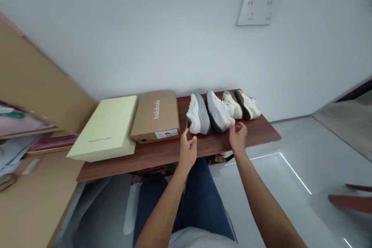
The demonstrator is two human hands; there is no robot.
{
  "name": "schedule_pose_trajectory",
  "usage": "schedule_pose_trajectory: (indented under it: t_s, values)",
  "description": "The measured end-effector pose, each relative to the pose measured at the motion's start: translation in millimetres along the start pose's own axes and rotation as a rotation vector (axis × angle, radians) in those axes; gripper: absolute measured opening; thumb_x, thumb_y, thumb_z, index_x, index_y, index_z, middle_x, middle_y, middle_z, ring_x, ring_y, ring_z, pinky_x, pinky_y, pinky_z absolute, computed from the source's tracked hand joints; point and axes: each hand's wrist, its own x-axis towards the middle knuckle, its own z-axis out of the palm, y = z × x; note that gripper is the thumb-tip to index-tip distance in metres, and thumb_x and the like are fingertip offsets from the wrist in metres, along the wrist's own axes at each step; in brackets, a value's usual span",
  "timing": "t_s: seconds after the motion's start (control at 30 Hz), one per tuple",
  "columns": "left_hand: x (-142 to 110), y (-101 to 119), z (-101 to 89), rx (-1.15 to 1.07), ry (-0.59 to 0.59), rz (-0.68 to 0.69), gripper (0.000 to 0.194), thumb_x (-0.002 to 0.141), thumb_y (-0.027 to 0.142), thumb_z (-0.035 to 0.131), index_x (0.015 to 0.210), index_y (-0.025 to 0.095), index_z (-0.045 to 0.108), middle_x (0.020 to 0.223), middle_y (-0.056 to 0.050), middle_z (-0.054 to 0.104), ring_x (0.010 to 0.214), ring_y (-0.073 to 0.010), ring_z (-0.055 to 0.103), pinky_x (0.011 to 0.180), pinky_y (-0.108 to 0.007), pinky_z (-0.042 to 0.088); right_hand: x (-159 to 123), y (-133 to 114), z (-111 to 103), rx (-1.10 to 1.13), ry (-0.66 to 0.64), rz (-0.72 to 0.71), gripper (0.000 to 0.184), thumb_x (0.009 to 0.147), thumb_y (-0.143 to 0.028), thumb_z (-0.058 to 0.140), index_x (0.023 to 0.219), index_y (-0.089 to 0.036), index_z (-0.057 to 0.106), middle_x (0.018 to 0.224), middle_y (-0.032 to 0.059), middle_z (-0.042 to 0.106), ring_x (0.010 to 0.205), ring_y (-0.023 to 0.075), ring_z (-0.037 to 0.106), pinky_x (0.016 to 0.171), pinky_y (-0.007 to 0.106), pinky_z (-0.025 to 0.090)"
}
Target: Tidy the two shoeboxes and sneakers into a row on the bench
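Two white-and-grey sneakers lie on their sides on the brown wooden shelf top (162,155), soles turned toward each other. My left hand (188,150) is at the near end of the left sneaker (198,114), thumb and fingers apart with nothing between them. Beside the near end of the right sneaker (218,111), my right hand (238,138) has its fingers loosely curved and apart. A fingertip meets the sneaker's edge in the view; whether it touches I cannot tell. Neither sneaker is lifted.
Cream shoes with brown soles (247,105) stand right of the sneakers. To the left are a brown shoebox (157,112) and a pale yellow box (112,124). A wooden desk (43,197) adjoins on the left. Behind rises a white wall with a socket plate (259,10).
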Motion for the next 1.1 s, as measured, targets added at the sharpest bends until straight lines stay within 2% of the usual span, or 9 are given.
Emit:
schedule_pose_trajectory:
  t_s: [0.03,0.1,0.2,0.33,0.5,0.67,0.83,0.97,1.1]
  values:
    - [-8,0,-17.3,0.065,0.028,0.101,0.054,0.089,0.052,0.063,0.133,0.022,0.053,0.136,-0.016,0.058,0.110,-0.0231,0.067,0.098,-0.041,0.054,-10,-5,-1,-0.027,0.056,-0.094,0.054,0.087,-0.050,0.059,0.130,-0.020,0.049,0.135,0.0188,0.049,0.127,0.0298,0.051,0.105,0.047,0.048]
    - [-17,3,-56.2,0.206,0.296,0.283,0.052,0.093,0.055,0.055,0.133,0.022,0.053,0.137,-0.017,0.056,0.126,-0.0255,0.058,0.108,-0.043,0.047,-35,-21,7,0.006,0.026,-0.205,0.053,0.090,-0.049,0.056,0.134,-0.020,0.048,0.139,0.0194,0.047,0.129,0.0301,0.049,0.109,0.049,0.043]
    - [-4,11,-110.9,0.358,0.649,0.350,0.059,0.094,0.054,0.055,0.140,0.019,0.046,0.146,-0.019,0.046,0.140,-0.0269,0.045,0.118,-0.046,0.034,-77,-48,48,0.183,-0.343,-0.208,0.052,0.090,-0.050,0.058,0.135,-0.025,0.050,0.138,0.0156,0.054,0.126,0.0273,0.054,0.107,0.046,0.046]
    - [33,14,-147.7,0.267,0.610,0.186,0.057,0.098,0.052,0.046,0.141,0.016,0.046,0.149,-0.021,0.047,0.142,-0.0264,0.043,0.121,-0.044,0.029,-111,-69,128,0.300,-0.668,-0.072,0.054,0.084,-0.052,0.065,0.130,-0.024,0.058,0.137,0.0119,0.061,0.132,0.0267,0.054,0.112,0.044,0.042]
    - [45,14,-147.9,0.167,0.586,-0.006,0.055,0.102,0.054,0.030,0.135,0.016,0.054,0.146,-0.019,0.053,0.142,-0.0262,0.044,0.121,-0.042,0.029,-108,-63,173,0.248,-0.690,0.082,0.051,0.087,-0.051,0.061,0.132,-0.028,0.058,0.142,0.0056,0.060,0.135,0.0224,0.051,0.118,0.045,0.035]
    - [16,37,-146.0,0.282,0.526,0.310,0.056,0.100,0.058,0.036,0.138,0.020,0.053,0.143,-0.016,0.052,0.140,-0.0242,0.044,0.121,-0.043,0.030,-103,-48,159,0.348,-0.648,0.274,0.053,0.088,-0.046,0.055,0.140,-0.037,0.052,0.145,0.0012,0.057,0.124,0.0209,0.059,0.102,0.046,0.052]
    - [-7,70,-136.5,0.329,0.491,0.641,0.060,0.099,0.056,0.044,0.148,0.021,0.042,0.154,-0.019,0.034,0.143,-0.0264,0.039,0.116,-0.042,0.037,-133,-35,155,0.420,-0.760,0.358,0.049,0.082,-0.039,0.061,0.130,-0.036,0.059,0.107,-0.0012,0.072,0.084,0.0169,0.068,0.078,0.039,0.060]
    - [-14,76,-128.5,0.348,0.326,0.660,0.071,0.097,0.059,0.046,0.154,0.020,0.033,0.155,-0.021,0.037,0.142,-0.0281,0.043,0.116,-0.044,0.037,-150,-42,148,0.423,-0.820,0.276,0.029,0.080,-0.046,0.064,0.097,-0.024,0.071,0.087,0.0029,0.074,0.086,0.0211,0.069,0.080,0.037,0.058]
    - [-22,63,-136.2,0.476,0.149,0.623,0.064,0.097,0.054,0.048,0.152,0.023,0.041,0.155,-0.019,0.043,0.147,-0.0287,0.036,0.121,-0.049,0.027,-138,-70,121,0.474,-0.804,0.390,0.056,0.090,-0.072,0.040,0.111,-0.027,0.066,0.095,0.0072,0.074,0.090,0.0251,0.071,0.077,0.042,0.059]
